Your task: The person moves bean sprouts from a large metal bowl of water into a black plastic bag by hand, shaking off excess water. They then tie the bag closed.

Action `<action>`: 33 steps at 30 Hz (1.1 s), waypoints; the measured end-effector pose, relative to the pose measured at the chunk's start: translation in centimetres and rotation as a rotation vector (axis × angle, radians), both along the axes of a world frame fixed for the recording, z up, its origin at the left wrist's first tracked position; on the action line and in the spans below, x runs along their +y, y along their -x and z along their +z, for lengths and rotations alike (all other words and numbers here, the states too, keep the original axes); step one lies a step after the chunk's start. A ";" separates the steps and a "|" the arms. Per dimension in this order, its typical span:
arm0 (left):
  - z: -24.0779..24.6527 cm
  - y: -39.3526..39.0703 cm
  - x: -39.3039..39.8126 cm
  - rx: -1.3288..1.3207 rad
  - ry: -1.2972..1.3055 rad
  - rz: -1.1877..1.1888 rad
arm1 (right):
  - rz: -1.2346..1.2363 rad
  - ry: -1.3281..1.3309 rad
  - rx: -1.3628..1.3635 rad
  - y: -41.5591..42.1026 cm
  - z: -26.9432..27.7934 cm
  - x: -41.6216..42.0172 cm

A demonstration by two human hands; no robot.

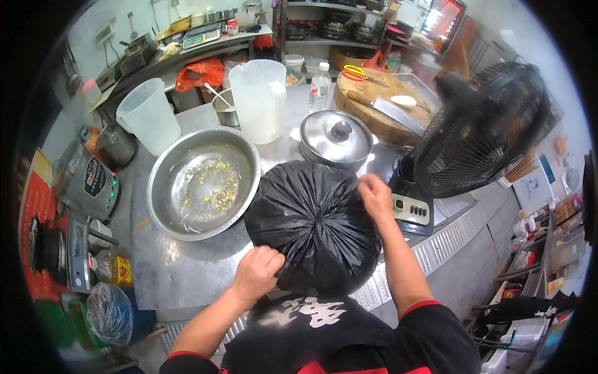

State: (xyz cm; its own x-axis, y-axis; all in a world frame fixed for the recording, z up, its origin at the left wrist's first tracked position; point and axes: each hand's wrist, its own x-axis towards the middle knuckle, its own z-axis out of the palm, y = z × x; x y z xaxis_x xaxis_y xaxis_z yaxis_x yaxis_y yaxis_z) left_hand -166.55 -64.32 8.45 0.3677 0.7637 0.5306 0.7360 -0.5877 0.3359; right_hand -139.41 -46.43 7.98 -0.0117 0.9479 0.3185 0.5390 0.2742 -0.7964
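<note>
A black plastic bag (322,219) bulges into a round shape in front of me, its folds gathered to a point at the middle of the top. What lies inside or under it is hidden. My left hand (259,272) is closed on the bag's near left edge. At the far right edge, my right hand (375,195) pinches the plastic, slightly blurred. Left of the bag stands a wide steel basin (166,205) with bean sprout bits (219,198) scattered in shallow water. Just beyond the bag is a lidded steel pot (327,135).
A black fan (476,135) stands close to my right hand. A cleaver (397,114) and scissors (357,74) lie on a round wooden chopping block (348,100). Plastic jugs (259,103) and a clear bottle (320,89) line the back of the steel table (187,276).
</note>
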 end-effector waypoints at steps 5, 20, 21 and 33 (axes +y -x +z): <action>3.9 -1.8 3.5 -0.396 0.054 -0.208 | 0.087 -0.020 0.141 1.2 2.7 -2.1; 6.7 -7.6 8.5 -1.108 0.555 -0.257 | 0.147 0.339 1.121 8.8 9.6 0.2; 6.2 -7.4 8.2 -1.155 0.594 -0.239 | 0.154 0.333 1.096 8.6 8.7 1.0; 2.7 -5.4 8.4 -0.846 0.062 -0.336 | 1.011 -0.444 -0.373 9.7 13.5 -4.6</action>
State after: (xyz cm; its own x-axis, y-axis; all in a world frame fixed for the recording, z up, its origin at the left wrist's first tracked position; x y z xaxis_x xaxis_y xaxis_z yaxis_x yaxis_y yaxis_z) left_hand -161.19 -55.88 11.14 0.0829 0.7230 0.6859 0.0229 -0.6894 0.7240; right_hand -149.10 -51.02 21.47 -0.8614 0.2588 0.4370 0.0958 0.9278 -0.3607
